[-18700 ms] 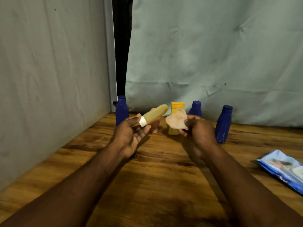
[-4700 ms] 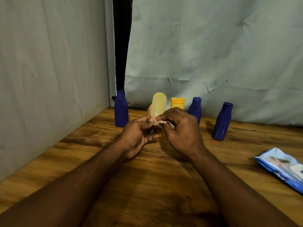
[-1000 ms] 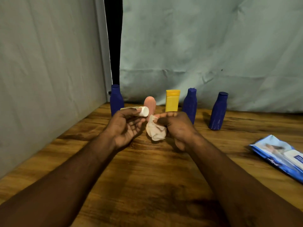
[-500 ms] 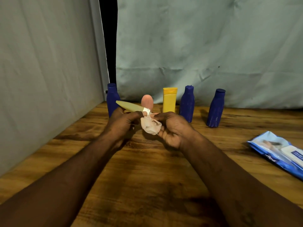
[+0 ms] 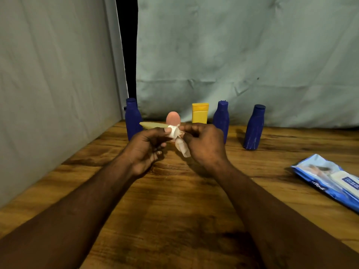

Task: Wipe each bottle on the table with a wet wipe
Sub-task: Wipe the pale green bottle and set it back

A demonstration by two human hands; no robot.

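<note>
My left hand point(image 5: 144, 146) grips a pale yellow tube bottle point(image 5: 153, 125) with a white cap, held sideways above the table, its tail pointing left. My right hand point(image 5: 204, 144) pinches a crumpled wet wipe point(image 5: 181, 147) against the white cap. Standing in a row at the back are a blue bottle point(image 5: 133, 118) on the left, a pink bottle point(image 5: 172, 118) partly hidden behind my hands, a yellow bottle point(image 5: 200, 113), and two more blue bottles point(image 5: 221, 118) point(image 5: 254, 127).
A blue wet-wipe pack point(image 5: 330, 177) lies at the right on the wooden table point(image 5: 174, 200). Grey cloth walls close the left side and the back.
Over the last second the yellow tube has swung so its cap points right into the wipe, and my right hand has closed the wipe onto the cap.
</note>
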